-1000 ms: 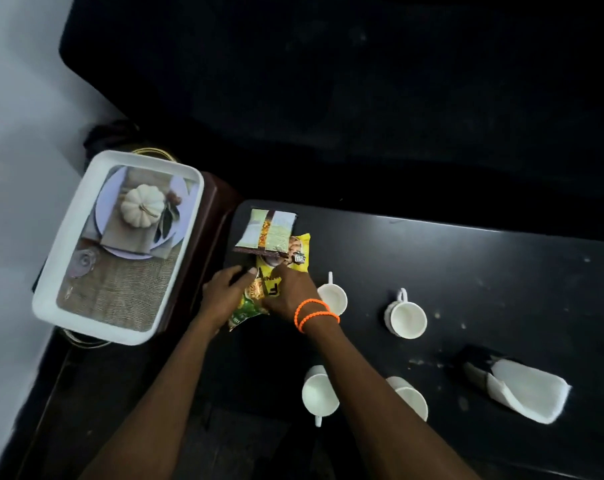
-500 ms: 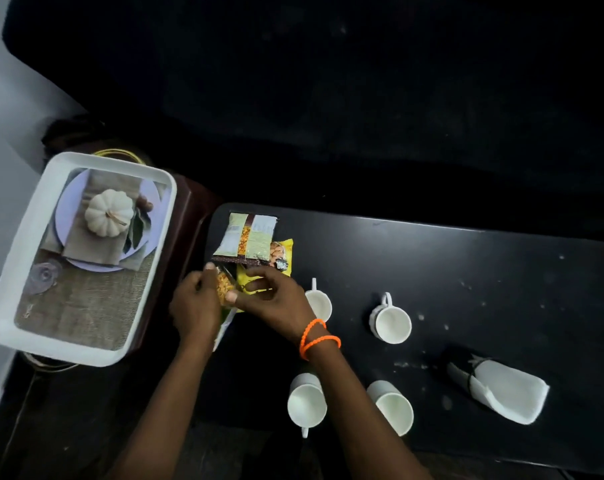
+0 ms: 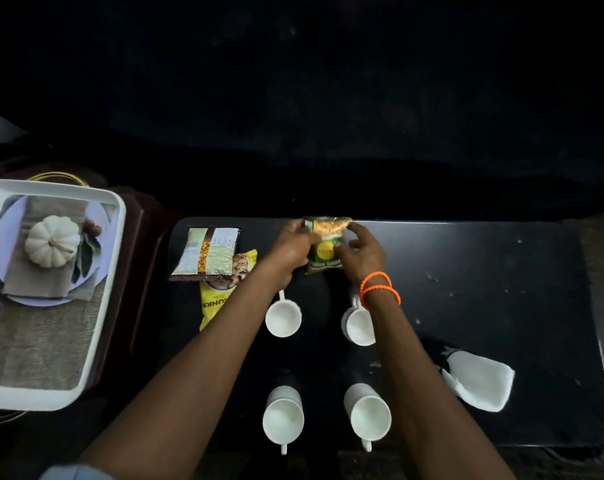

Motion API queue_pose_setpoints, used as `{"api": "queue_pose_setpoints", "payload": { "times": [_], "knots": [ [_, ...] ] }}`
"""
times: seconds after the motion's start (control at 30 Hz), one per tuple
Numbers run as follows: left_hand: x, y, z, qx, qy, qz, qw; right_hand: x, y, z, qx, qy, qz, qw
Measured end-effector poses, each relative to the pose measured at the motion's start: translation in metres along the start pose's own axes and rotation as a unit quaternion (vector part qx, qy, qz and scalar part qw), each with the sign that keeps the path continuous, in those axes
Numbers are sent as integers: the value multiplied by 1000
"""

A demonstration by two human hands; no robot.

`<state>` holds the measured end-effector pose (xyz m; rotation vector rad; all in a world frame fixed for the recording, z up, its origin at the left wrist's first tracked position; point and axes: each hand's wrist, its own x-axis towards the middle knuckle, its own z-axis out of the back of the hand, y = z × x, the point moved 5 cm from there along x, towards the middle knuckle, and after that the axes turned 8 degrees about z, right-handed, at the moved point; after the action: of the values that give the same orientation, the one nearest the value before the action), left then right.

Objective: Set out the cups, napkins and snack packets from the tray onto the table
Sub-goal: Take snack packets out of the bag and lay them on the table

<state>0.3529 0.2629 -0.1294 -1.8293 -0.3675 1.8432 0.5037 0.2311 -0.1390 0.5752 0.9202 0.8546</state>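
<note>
Head view: both hands, left hand and right hand, pinch a green-yellow snack packet by its side edges at the table's far edge, seemingly just above it. Light, crinkly and slippery, it looks best held by its crimped seams.

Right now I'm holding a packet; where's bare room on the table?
Bare table lies right of the right hand, beyond the napkin. The left end is crowded: two packets overlap, four cups fill the middle.
</note>
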Motion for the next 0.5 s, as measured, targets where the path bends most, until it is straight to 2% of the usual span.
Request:
{"api": "queue_pose_setpoints", "payload": {
  "times": [0.07,0.17,0.27,0.5],
  "knots": [
    [12,8,-7,90,8,-34,995,3,-6,2,-60,-2,23,998],
    [23,12,-5,215,-42,-101,970,3,-4,-3,-84,9,70,994],
    [29,16,4,243,-78,-108,961,-3,-3,-5,-66,-9,73,995],
    [36,26,5,319,-71,-117,938,-17,-7,-11,-114,-6,57,992]
  ]
}}
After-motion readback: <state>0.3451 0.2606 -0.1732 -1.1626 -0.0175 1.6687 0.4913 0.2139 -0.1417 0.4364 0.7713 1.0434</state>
